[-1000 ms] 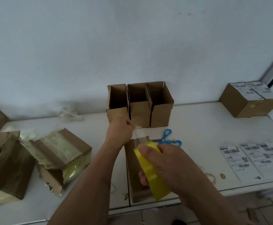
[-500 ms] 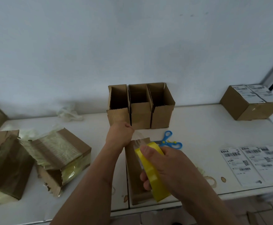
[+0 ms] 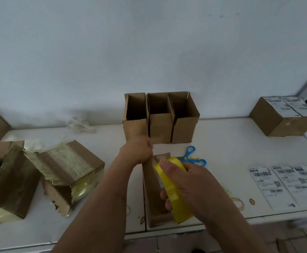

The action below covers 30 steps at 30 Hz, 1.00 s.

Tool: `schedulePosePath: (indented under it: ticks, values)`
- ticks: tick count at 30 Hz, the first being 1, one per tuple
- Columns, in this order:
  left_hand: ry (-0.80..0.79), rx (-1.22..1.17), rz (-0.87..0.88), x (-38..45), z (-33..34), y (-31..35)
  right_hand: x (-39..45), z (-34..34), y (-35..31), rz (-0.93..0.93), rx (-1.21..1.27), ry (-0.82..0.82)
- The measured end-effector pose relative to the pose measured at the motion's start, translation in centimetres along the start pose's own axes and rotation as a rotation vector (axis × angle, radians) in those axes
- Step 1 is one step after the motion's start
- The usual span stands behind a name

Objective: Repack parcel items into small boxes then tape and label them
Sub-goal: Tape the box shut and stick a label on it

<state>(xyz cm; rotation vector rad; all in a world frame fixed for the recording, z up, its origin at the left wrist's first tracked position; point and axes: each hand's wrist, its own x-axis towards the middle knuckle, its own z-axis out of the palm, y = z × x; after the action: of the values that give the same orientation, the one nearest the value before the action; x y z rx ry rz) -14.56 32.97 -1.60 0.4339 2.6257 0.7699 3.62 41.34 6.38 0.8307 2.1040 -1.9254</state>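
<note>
A small closed cardboard box (image 3: 152,190) lies lengthwise near the table's front edge. My right hand (image 3: 191,185) grips a yellow tape roll (image 3: 174,192) held on edge over the box. My left hand (image 3: 137,151) is curled at the box's far end, apparently pinching the clear tape end down there; the tape itself is hard to see. Three open empty small boxes (image 3: 161,125) stand side by side behind it against the wall.
Blue scissors (image 3: 194,157) lie right of the box. Shipping labels (image 3: 285,185) lie at the right front. A taped, labelled box (image 3: 284,115) sits far right. Torn parcel boxes (image 3: 67,172) with yellowish wrap lie left, and crumpled plastic (image 3: 79,123) by the wall.
My left hand has come down from above the box to its far end, shortening the stretch of tape. The roll in my right hand stays over the box.
</note>
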Motion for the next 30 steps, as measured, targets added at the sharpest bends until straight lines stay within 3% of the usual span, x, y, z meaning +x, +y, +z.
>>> schedulePosePath:
  ticks: [2, 4, 6, 10, 14, 23, 30]
  values:
    - [0.046, -0.015, 0.134, -0.4, 0.5, 0.9, -0.2, -0.2, -0.3, -0.012, -0.034, 0.035]
    - [-0.108, 0.02, 0.22, -1.0, 1.2, 2.1, -0.2, -0.4, -0.3, -0.071, -0.185, 0.091]
    - [-0.242, 0.27, 0.243, -1.2, 2.1, 2.4, -0.4, -0.1, -0.1, -0.099, -0.258, 0.106]
    - [-0.154, 0.522, 0.27, -0.3, 3.1, 0.6, -1.2, 0.0, 0.3, -0.116, -0.154, 0.11]
    - [-0.228, 0.463, 0.277, -1.0, 2.9, 2.0, -2.7, -0.5, 1.0, -0.1, -0.105, 0.114]
    - [-0.206, 0.411, 0.218, -1.6, 2.8, 2.8, -5.1, -0.6, 2.9, -0.013, -0.081, 0.152]
    - [-0.196, 0.499, 0.307, -2.4, 2.5, 3.4, -6.0, -0.6, 5.3, 0.054, -0.134, 0.11]
